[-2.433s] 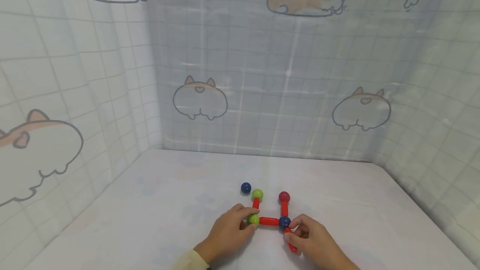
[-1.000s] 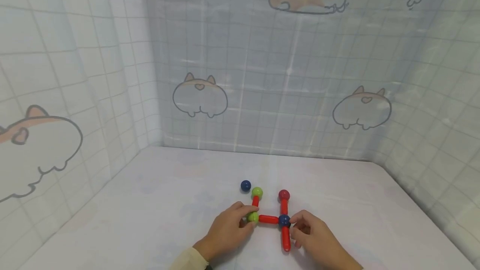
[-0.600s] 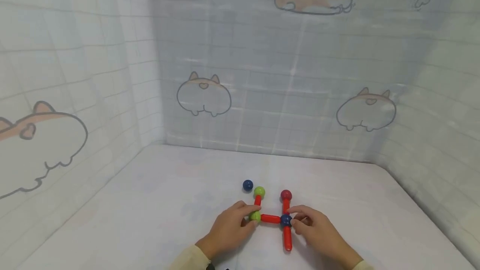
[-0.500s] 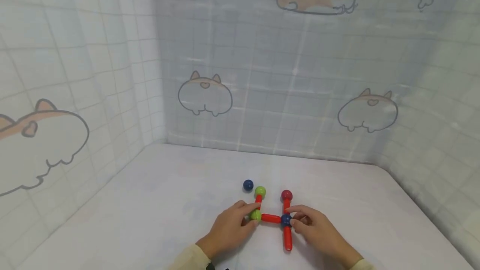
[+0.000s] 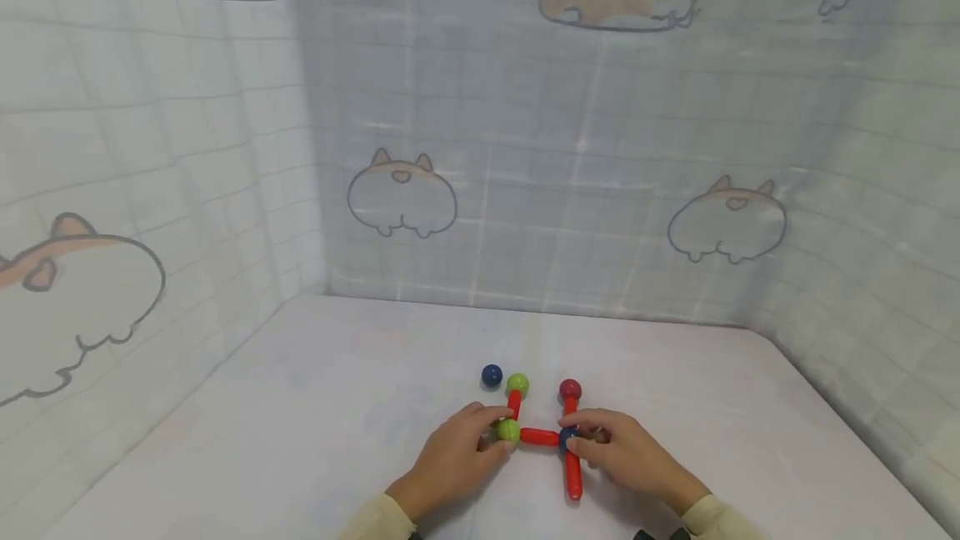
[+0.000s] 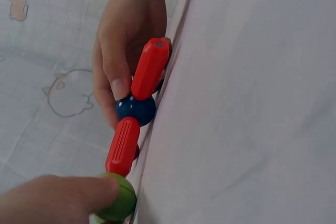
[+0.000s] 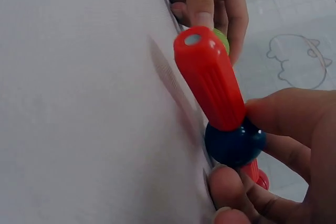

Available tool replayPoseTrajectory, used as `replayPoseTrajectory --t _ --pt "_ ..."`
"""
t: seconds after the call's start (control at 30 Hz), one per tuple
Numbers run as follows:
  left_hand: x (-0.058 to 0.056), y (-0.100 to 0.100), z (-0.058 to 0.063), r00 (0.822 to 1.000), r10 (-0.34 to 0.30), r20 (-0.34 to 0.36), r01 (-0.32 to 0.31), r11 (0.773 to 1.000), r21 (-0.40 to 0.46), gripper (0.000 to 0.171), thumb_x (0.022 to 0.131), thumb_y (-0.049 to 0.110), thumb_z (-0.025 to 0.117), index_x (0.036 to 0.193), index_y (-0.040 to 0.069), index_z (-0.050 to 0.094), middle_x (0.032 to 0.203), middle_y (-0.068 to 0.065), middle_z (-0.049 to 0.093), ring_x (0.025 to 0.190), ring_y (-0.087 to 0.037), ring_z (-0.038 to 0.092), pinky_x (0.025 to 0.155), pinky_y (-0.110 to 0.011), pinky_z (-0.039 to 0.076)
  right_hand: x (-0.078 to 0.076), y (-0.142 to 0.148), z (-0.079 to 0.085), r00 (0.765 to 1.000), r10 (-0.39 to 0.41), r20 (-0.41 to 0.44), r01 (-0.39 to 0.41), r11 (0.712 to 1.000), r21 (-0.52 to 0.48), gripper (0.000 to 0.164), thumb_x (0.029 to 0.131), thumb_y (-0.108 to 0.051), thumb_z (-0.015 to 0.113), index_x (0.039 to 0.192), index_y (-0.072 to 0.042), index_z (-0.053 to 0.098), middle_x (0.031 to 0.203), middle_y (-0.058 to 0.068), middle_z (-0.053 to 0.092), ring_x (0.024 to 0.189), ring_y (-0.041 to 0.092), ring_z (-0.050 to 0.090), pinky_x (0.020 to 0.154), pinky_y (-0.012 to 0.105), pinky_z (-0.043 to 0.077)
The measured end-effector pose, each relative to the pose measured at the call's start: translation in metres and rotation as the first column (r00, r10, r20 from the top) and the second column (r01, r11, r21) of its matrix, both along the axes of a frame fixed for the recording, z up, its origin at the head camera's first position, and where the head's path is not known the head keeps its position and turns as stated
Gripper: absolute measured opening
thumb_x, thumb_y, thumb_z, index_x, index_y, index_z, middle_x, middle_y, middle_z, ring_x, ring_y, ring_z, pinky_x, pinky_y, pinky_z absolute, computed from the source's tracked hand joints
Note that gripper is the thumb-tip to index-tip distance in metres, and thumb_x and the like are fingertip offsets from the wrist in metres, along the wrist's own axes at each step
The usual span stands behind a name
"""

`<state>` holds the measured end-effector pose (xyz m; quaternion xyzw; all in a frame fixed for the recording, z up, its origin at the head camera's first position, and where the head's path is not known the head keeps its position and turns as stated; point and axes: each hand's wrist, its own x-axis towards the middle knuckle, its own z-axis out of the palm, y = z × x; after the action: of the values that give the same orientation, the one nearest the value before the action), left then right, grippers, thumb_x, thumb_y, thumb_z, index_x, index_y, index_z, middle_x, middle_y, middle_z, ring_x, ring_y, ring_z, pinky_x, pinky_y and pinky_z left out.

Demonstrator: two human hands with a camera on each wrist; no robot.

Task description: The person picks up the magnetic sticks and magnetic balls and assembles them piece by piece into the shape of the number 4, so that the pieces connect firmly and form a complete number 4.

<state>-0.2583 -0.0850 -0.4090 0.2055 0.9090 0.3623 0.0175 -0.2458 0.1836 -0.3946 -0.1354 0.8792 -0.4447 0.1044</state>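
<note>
A figure of red magnetic rods and balls lies on the table. My left hand (image 5: 453,457) pinches its near green ball (image 5: 510,432) between thumb and fingers. One rod (image 5: 513,405) leads away to a far green ball (image 5: 517,383); a crosswise rod (image 5: 538,437) joins the near green ball to a dark blue ball (image 7: 236,142). My right hand (image 5: 633,452) grips this blue ball, partly covering it in the head view. Beyond it a rod reaches a dark red ball (image 5: 571,390). Toward me projects another rod (image 5: 573,477), its metal-tipped end bare in the right wrist view.
A loose dark blue ball (image 5: 492,376) sits beside the far green ball. The pale table cloth (image 5: 360,365) runs back to a grid-patterned curtain (image 5: 525,232) with cartoon dogs, which also stands along both sides.
The near rod, slanted and in my right fingers at first, now points straight toward me, released. My right hand has shifted up and left onto the blue ball. My left hand keeps its hold.
</note>
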Motion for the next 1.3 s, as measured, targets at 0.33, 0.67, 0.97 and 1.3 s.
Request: replayPoseTrajectory --t 0.33,0.67,0.97,1.3 --pt "-0.013 -0.007 0.008 0.997 0.033 -0.067 -0.027 0.996 0.085 0.022 0.094 0.031 0.062 0.110 0.018 0.070 0.096 0.013 0.063 0.077 -0.008 0.055 0.069 -0.027 0.049 0.003 0.001 -0.007 0.999 -0.044 -0.022 0.042 0.997 -0.066 0.038 0.091 -0.036 0.067 0.122 -0.015 0.066 0.081 0.003 0.062 0.071 0.021 0.058 0.052 0.031 0.048" --pt "-0.053 -0.028 0.018 0.964 0.260 0.051 -0.265 0.938 0.222 0.023 0.095 0.028 0.062 0.114 0.016 0.067 0.094 0.002 0.063 0.075 -0.014 0.059 0.061 -0.028 0.050 0.007 -0.007 -0.009 0.996 -0.090 0.020 0.092 0.991 -0.094 0.039 0.089 -0.035 0.069 0.122 -0.015 0.066 0.092 0.003 0.062 0.074 0.021 0.058 0.057 0.035 0.051" --pt "-0.074 -0.027 0.008 0.949 0.305 0.078 -0.314 0.930 0.189 0.036 0.091 0.030 0.068 0.123 0.014 0.063 0.115 -0.008 0.061 0.086 -0.018 0.059 0.067 -0.032 0.053 0.009 -0.009 -0.008 0.992 -0.123 0.035 0.126 0.988 -0.087 0.039 0.088 -0.037 0.070 0.122 -0.017 0.067 0.091 0.003 0.062 0.075 0.021 0.058 0.058 0.035 0.051" --pt "-0.081 -0.007 -0.008 0.966 0.258 0.022 -0.258 0.951 0.171 0.039 0.090 0.029 0.070 0.127 0.021 0.064 0.131 -0.011 0.049 0.103 -0.024 0.055 0.083 -0.038 0.053 0.008 -0.003 -0.010 0.986 -0.166 0.035 0.168 0.983 -0.079 0.035 0.087 -0.037 0.072 0.118 -0.022 0.069 0.095 0.003 0.062 0.078 0.023 0.059 0.059 0.037 0.052"
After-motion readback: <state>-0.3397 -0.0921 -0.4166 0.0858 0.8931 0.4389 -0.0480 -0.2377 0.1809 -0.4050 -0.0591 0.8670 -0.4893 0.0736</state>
